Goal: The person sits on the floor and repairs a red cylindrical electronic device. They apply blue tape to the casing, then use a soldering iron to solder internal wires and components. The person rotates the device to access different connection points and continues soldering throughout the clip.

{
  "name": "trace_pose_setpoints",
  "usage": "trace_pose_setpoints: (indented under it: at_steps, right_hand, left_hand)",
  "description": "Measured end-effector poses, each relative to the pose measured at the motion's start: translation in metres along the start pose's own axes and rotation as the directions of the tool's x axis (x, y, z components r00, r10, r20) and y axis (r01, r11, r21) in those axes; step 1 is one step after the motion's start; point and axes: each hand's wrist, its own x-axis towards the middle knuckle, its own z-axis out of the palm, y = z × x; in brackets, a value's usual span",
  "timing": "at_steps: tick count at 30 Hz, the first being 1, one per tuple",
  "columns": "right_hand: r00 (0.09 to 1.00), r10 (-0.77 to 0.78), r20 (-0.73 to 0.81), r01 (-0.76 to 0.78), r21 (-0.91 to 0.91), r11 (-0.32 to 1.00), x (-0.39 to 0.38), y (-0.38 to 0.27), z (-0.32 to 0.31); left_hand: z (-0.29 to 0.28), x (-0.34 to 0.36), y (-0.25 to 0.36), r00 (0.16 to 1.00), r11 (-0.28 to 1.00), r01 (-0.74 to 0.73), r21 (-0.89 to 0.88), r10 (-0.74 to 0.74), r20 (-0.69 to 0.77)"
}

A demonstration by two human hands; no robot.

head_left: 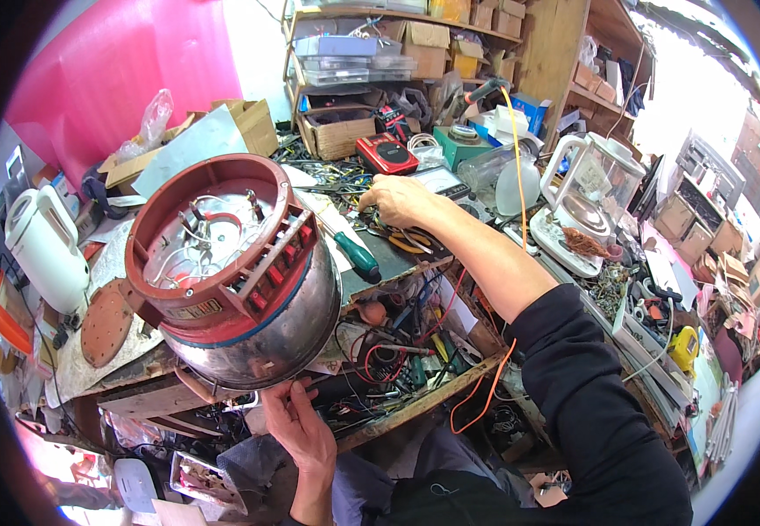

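An upturned metal cooker pot (257,333) with a dark red plastic base (213,237) lies tilted on the workbench edge, its wiring exposed inside. My left hand (301,430) props it from below at the steel rim, fingers against the lower edge. My right hand (402,200) reaches across the bench to a clutter of small tools, fingers curled down onto something I cannot make out. A green-handled screwdriver (355,254) lies between the pot and that hand.
A white kettle (42,245) stands at the left, a glass blender jug (595,180) at the right. A red box (386,153), cardboard boxes and shelves fill the back. An open drawer of wires and tools (397,355) sits below the bench.
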Motion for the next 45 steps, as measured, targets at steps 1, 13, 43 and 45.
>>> trace_pose_setpoints:
  at_steps: [1,13,43,45]
  right_hand:
    - [1.000,0.001,0.003,-0.001,-0.002,1.000,0.001,0.001,0.001]
    - [0.996,-0.002,-0.085,-0.009,-0.126,0.992,-0.016,0.004,-0.018]
    - [0.995,-0.057,0.082,0.034,0.259,0.965,0.010,0.019,-0.003]
    - [0.990,-0.097,0.097,0.061,0.323,0.944,0.009,0.025,-0.002]
  left_hand:
    - [0.000,0.000,0.000,1.000,1.000,0.001,-0.002,-0.001,0.001]
    - [-0.003,-0.001,-0.003,1.000,0.999,0.019,-0.032,-0.018,0.021]
    - [0.002,0.000,-0.004,0.999,0.999,0.034,-0.021,-0.035,-0.009]
    - [0.002,0.001,-0.004,1.000,1.000,0.023,-0.021,-0.024,-0.011]
